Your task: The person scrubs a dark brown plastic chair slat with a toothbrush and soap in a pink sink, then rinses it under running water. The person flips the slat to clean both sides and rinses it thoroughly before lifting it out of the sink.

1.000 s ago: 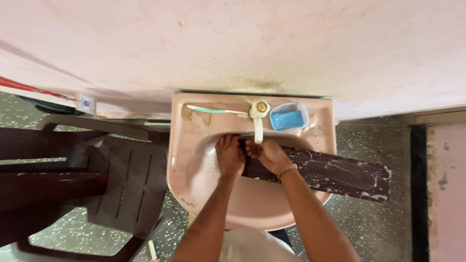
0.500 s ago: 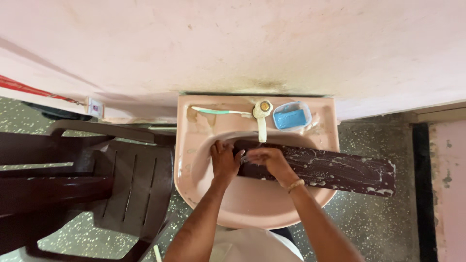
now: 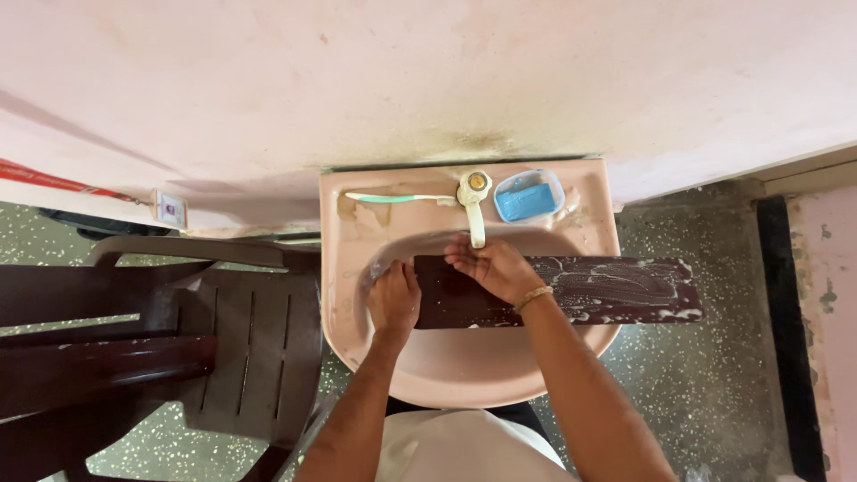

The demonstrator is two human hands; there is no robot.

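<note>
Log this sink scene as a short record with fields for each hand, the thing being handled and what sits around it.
Left hand: grips the left end of the board
Right hand: lies flat on top of the board
Board: dark, long, soapy, laid across the sink, right end sticking out past the rim
Sink: pink, fixed to the wall
Tap: pale, above the board
Soap dish: blue, on the back ledge
Toothbrush: on the ledge, left of the tap
Chair: dark plastic, left of the sink

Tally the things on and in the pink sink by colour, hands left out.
Dark brown: 1, the long soapy dark brown wooden board
Blue: 1, the small blue plastic soap dish
Green: 1, the pale green toothbrush
Cream: 1, the cream tap
Total: 4
</note>
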